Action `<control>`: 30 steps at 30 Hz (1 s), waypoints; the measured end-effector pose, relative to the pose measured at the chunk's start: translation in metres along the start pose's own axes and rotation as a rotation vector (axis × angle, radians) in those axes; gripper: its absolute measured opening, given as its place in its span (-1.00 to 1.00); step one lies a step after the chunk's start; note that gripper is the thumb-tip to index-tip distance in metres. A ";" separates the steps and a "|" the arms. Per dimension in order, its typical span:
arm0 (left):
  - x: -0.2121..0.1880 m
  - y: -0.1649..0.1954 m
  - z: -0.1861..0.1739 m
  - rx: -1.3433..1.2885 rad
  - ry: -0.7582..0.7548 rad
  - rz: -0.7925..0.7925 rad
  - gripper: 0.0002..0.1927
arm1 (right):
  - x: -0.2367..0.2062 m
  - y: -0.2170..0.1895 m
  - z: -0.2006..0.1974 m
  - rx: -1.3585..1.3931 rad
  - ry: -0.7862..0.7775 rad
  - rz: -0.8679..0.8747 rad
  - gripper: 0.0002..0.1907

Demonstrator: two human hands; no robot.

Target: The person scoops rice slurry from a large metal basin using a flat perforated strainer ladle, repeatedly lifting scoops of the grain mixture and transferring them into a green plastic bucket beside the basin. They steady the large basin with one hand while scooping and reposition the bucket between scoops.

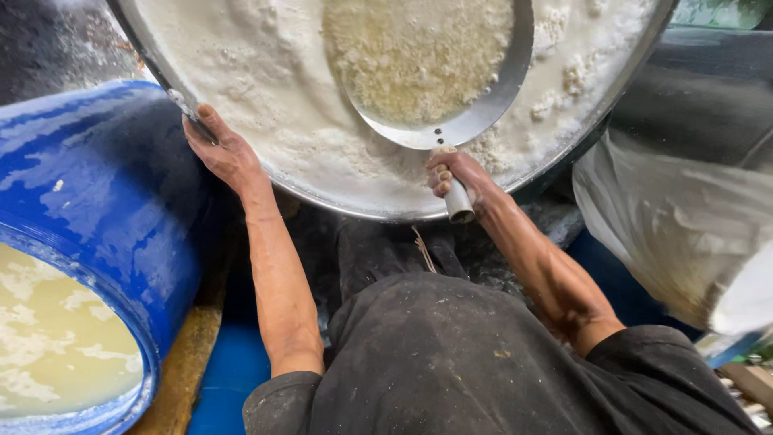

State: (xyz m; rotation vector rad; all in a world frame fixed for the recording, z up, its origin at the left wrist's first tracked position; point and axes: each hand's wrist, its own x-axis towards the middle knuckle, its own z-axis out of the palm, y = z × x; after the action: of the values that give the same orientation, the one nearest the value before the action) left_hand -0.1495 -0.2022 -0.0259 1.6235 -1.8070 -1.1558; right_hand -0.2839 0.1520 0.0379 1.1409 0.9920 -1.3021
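A very wide metal pan (241, 157) full of white foamy liquid fills the top of the head view. My left hand (219, 149) grips the pan's near-left rim. My right hand (460, 177) is closed around the pale handle of a large round metal scoop (475, 121). The scoop rests in the foam and holds yellowish grainy curd. I wear a dark, dusty garment, and my arms are bare from the elbows down.
A big blue barrel (105, 209) stands at the left with pale yellowish liquid (56, 346) inside. A white plastic sheet or sack (684, 217) hangs at the right, beside a dark container wall (700, 89). Dark wet floor lies below the pan.
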 end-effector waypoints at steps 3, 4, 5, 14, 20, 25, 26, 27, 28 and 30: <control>0.000 -0.008 0.003 -0.041 -0.005 0.002 -0.27 | -0.001 -0.012 0.001 -0.080 0.153 -0.179 -0.85; 0.002 -0.011 0.004 -0.028 0.004 0.005 -0.28 | 0.000 -0.019 -0.001 -0.120 0.208 -0.259 -0.86; 0.003 -0.014 0.003 -0.010 0.010 0.006 -0.29 | 0.000 -0.024 -0.005 -0.110 0.248 -0.348 -0.90; -0.039 0.015 -0.014 0.253 0.310 0.428 -0.41 | -0.071 -0.077 -0.136 -0.097 0.525 -1.480 -0.80; -0.208 0.047 0.042 0.141 -0.182 0.957 -0.26 | -0.095 0.022 -0.288 0.368 0.280 -1.503 -0.76; -0.386 0.045 0.126 0.355 -0.630 1.268 -0.06 | -0.051 0.092 -0.407 0.510 0.340 -0.994 -0.80; -0.410 0.047 0.142 0.383 -0.687 1.265 -0.03 | -0.037 0.093 -0.427 0.553 0.395 -0.915 -0.83; -0.431 0.047 0.157 0.415 -0.744 1.256 0.01 | -0.022 0.094 -0.446 0.591 0.448 -0.830 -0.85; -0.448 0.048 0.173 0.447 -0.800 1.245 0.04 | -0.003 0.087 -0.462 0.605 0.525 -0.856 -0.87; -0.470 0.049 0.203 0.545 -0.820 1.248 0.10 | 0.042 0.047 -0.489 0.624 0.673 -0.905 -0.83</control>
State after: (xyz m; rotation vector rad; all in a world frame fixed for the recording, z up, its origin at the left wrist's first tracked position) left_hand -0.2396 0.3038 -0.0036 -0.1691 -3.0442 -0.7015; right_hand -0.1986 0.6199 -0.0932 1.7669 1.7983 -2.0958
